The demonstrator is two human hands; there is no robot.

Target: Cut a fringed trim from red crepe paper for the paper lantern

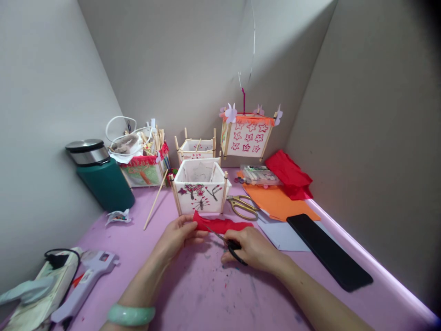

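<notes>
My left hand [181, 233] pinches the left end of a strip of red crepe-like paper [223, 225] between thumb and fingers. Around the black handles of a pair of scissors [235, 252] my right hand [250, 248] is closed. The scissor blades point up and left and lie against the lower edge of the red strip. Just behind the strip stands a white lantern [200, 197] with wooden stick corners and drawn flowers. Whether the blades are parted cannot be made out.
Gold-handled scissors [244, 208], orange paper [279, 202], pale sheets [284, 236] and a black phone [327, 250] lie to the right. A finished-looking lantern [247, 138] hangs from a wire. Left are a green bottle [103, 179], a wooden stick [155, 200] and a glue gun [87, 280].
</notes>
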